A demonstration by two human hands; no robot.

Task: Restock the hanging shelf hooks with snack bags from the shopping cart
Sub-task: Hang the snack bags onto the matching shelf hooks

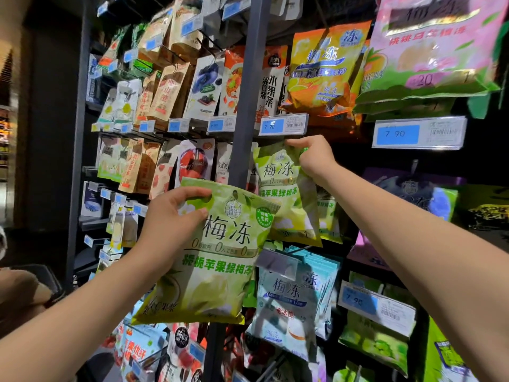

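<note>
My left hand grips the upper left corner of a green snack bag and holds it up in front of the shelf, tilted a little. To its upper right, my right hand pinches the top edge of a second green snack bag that hangs just below a price tag reading 7.90. The hook itself is hidden behind that tag and my fingers. More green bags hang behind the second one. The shopping cart is out of view.
Rows of hanging snack bags fill the rack: orange bags above, pale blue bags below, brown pouches to the left. A grey upright post divides the rack. Clear price-tag holders jut out from the hooks.
</note>
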